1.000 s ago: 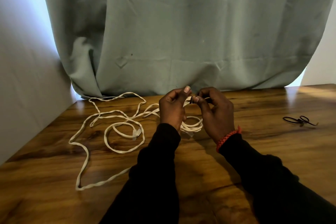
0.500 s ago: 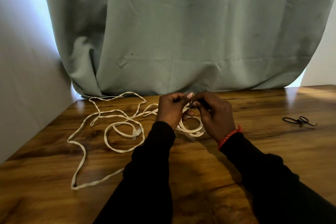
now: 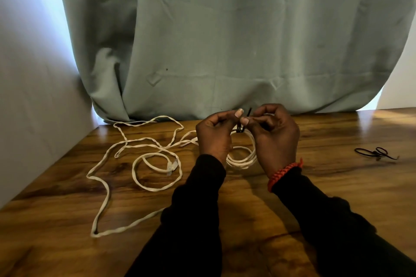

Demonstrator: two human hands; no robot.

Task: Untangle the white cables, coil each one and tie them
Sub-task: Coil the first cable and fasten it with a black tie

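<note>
table (image 3: 337, 186): hands (image 3: 215, 135) tie coil (image 3: 243, 159)

Both arms wear long black sleeves (image 3: 198, 220), and a braided red-orange bracelet (image 3: 284, 172) circles the right wrist.

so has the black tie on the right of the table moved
No. The black tie lies in the same spot on the table, right of both hands.
</note>
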